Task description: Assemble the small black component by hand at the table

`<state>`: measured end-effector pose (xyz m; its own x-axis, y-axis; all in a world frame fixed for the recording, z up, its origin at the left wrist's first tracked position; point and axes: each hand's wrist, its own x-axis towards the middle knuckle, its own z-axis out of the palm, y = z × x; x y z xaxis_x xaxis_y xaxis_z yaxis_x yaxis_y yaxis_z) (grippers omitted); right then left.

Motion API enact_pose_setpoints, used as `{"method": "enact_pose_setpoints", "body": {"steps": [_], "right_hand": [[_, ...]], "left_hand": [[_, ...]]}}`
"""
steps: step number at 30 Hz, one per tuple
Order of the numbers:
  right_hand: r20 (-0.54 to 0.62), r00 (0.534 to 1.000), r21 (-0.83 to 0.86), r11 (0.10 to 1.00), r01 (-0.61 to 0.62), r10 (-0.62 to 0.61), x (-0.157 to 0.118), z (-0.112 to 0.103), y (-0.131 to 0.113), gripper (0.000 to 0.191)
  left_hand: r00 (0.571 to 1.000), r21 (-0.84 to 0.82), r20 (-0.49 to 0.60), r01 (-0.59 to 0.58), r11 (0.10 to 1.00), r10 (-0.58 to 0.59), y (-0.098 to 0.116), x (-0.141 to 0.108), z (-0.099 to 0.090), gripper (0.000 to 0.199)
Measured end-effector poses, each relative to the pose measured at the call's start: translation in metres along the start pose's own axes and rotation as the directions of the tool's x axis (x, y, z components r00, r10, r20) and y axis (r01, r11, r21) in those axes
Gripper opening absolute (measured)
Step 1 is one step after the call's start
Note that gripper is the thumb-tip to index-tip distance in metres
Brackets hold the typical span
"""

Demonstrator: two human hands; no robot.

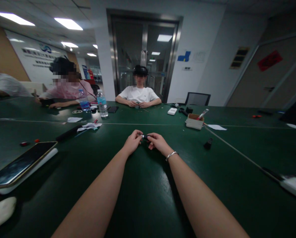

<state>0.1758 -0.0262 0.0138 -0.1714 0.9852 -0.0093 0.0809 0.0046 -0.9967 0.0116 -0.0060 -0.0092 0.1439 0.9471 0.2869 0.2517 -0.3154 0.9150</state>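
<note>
A small dark cylindrical object (145,137) with a silvery left end is held between my two hands, just above the green table (143,185). The fingers of my left hand (133,142) pinch its silvery end. My right hand (158,142), with a silver bangle at the wrist, grips the dark end. What exactly the object is cannot be made out. To the right of my hands a small black item (208,143) stands on the table.
At left lie a phone (24,162) on a white box and a white rounded object (1,211). Bottles (102,105), papers (90,126) and a small box (195,122) stand farther off. A cable (234,150) crosses the right side. People sit across the table.
</note>
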Motion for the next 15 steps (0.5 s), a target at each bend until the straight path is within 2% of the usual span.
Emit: {"method": "enact_pose_setpoints", "body": {"steps": [5,9,15], "right_hand": [[-0.006,1.0,0.0,1.0,-0.002,0.002,0.0007,-0.0001,0.0012,0.016],[-0.006,1.0,-0.003,1.0,0.0,0.0,0.0002,0.0001,0.0011,0.017],[-0.007,1.0,0.003,1.0,0.0,0.0,0.001,0.0008,0.0011,0.018]], "left_hand": [[1.0,0.03,0.005,-0.018,0.999,0.018,-0.0021,0.0006,0.0005,0.017],[0.999,0.075,-0.035,-0.03,0.997,0.032,0.0005,-0.0007,0.0,0.017],[0.999,0.053,-0.036,-0.034,0.998,0.036,0.0048,-0.003,-0.0005,0.019]]}}
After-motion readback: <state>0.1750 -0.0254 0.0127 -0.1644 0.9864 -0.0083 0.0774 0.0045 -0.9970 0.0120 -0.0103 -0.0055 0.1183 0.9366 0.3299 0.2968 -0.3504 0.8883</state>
